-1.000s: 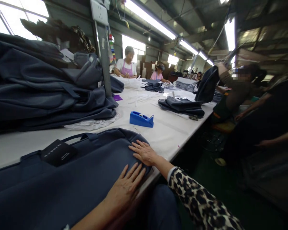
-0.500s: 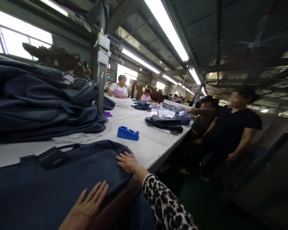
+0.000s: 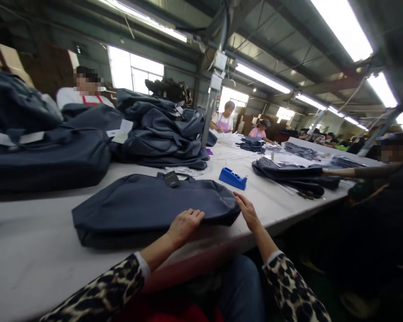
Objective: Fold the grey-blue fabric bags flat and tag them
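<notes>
A dark blue handbag (image 3: 147, 201) lies flat along the front of the table, its handles toward the far side. A black hang tag (image 3: 171, 179) rests against its upper edge by the handles. My left hand (image 3: 187, 225) has its fingers curled over the near edge of the bag, right of the middle. At the bag's right end, my right hand (image 3: 247, 210) grips the corner with fingers held together; the thumb is hard to see. Just beyond that end stands a blue tape dispenser (image 3: 233, 178).
More dark blue bags (image 3: 50, 154) and a tall heap of them (image 3: 161, 129) fill the far left of the white table (image 3: 33, 237). A metal post (image 3: 212, 107) rises behind the heap. Folded dark goods (image 3: 289, 174) lie to the right, where a co-worker's arm (image 3: 362, 171) reaches in. Other people work beyond.
My view has swung left and farther back, showing the whole bag. Both hands, flat and spread on the bag before, have moved to its near edge and right end and closed there.
</notes>
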A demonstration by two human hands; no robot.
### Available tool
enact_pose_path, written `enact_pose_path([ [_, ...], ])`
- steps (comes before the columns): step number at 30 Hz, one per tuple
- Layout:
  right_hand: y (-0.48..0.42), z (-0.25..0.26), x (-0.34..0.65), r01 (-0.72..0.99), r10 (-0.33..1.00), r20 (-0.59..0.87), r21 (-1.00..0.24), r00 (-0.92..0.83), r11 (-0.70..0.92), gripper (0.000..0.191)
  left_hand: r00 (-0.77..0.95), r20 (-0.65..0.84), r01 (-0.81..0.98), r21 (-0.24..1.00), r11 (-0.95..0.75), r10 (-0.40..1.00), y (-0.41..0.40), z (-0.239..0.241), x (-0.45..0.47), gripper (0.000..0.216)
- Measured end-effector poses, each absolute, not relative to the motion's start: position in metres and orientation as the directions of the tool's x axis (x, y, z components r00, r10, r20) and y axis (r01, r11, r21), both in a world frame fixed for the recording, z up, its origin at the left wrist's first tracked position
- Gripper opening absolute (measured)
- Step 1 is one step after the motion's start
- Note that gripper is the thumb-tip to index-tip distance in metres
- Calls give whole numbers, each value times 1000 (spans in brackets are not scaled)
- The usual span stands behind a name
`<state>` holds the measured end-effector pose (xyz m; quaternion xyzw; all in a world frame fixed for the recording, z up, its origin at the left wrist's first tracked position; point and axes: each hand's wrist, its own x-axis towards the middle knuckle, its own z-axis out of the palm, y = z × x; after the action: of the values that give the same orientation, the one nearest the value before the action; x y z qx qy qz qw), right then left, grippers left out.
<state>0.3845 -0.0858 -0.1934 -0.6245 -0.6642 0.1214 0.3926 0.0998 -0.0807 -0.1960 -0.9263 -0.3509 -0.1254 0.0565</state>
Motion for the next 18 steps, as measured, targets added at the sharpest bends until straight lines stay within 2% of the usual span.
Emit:
enact_pose_path([
  [3, -117, -175, 398, 707, 869, 480, -654, 115, 268, 46, 710, 295, 654, 60, -754, 640, -72, -164, 87, 28],
  [5, -135, -169, 400, 736, 837, 544, -592, 64, 328, 35, 714, 286, 641, 99, -761, 639, -68, -143, 79, 26],
  [8, -152, -165, 395, 832, 773, 623, -360, -124, 423, 29, 729, 233, 629, 146, -764, 644, -65, -116, 64, 18],
  [10, -154, -162, 388, 872, 723, 647, -183, -240, 453, 37, 743, 201, 614, 174, -770, 638, -63, -99, 54, 14],
  [12, -150, -154, 381, 879, 678, 664, -64, -317, 473, 43, 761, 184, 592, 197, -782, 622, -60, -82, 45, 15],
  [14, -144, -143, 373, 867, 648, 672, -19, -358, 498, 39, 786, 174, 553, 228, -801, 593, -57, -66, 38, 17],
  [18, -133, -113, 358, 835, 639, 678, -68, -363, 547, 14, 820, 135, 501, 302, -811, 556, -55, -42, 29, 26],
])
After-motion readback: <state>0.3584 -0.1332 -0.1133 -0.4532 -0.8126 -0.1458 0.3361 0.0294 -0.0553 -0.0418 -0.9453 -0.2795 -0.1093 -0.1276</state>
